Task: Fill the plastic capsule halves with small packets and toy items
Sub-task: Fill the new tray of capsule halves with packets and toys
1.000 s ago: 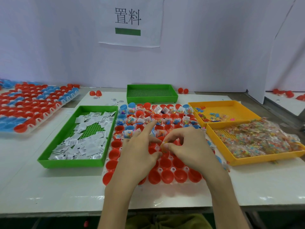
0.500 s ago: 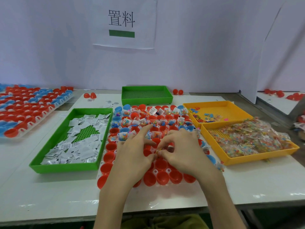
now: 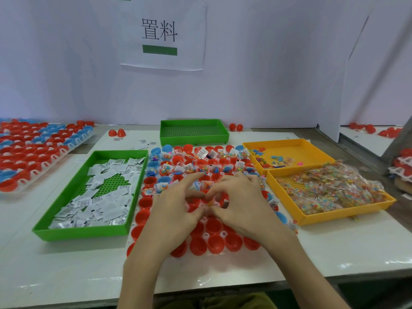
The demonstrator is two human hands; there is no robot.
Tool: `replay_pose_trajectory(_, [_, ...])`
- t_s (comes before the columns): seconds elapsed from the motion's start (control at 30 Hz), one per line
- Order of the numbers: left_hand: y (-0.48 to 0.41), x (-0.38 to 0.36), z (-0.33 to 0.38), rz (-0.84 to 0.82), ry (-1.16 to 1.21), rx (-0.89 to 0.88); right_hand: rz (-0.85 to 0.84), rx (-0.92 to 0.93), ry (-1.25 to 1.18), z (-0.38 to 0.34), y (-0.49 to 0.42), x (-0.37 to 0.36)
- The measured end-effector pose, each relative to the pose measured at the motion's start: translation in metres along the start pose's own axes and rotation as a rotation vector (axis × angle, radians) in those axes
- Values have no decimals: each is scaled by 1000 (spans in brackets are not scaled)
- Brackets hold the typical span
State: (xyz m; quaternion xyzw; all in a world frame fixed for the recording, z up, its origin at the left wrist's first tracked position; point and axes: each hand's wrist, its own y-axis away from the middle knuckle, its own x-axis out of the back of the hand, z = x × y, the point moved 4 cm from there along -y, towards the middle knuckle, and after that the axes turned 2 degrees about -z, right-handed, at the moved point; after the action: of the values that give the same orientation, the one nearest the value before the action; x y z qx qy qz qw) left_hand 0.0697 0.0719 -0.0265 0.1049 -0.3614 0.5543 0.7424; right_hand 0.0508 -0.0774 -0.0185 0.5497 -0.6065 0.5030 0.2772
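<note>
Red capsule halves [image 3: 214,246] sit empty in the near rows of the rack [image 3: 206,235]; over its middle, left hand [image 3: 176,211] and right hand [image 3: 242,205] pinch a tiny yellowish piece [image 3: 209,204], best lowered right into one half.

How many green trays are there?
2. The near green tray, holding white packets, lies left of the red capsule halves. The far green tray sits behind them and looks empty. None seems hidden.

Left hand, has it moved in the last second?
No. The left hand stays over the middle rows of the capsule tray, beside the green tray.
</note>
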Motion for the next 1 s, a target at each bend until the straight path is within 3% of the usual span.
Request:
replay_pose_trajectory(0.1, [5, 33, -13, 141, 56, 32, -13, 1, -215, 6, 0, 7])
replay_pose_trajectory(0.2, [16, 79, -45, 325, -89, 186, 98, -84, -383, 31, -6, 26])
replay_pose_trajectory(0.27, [21, 98, -72, 302, -213, 369, 210, -183, -368, 59, -17, 38])
replay_pose_trajectory(0.37, [15, 101, -98, 109, -251, 524, 275, -377, -215, 111, -37, 47])
replay_pose_trajectory(0.5, [-1, 102, -104, 45, -183, 533, 81, -602, 32, 169, -62, 41])
replay_pose_trajectory(0.6, [-8, 103, -111, 81, -178, 519, -46, -667, 140, 185, -70, 31])
replay_pose_trajectory(0.77, [-8, 101, -111, 166, -203, 504, 21, -649, 131, 184, -73, 32])
replay_pose_trajectory(1.0, [-2, 114, -92, 535, -115, 366, 253, -497, 12, 180, -61, 54])
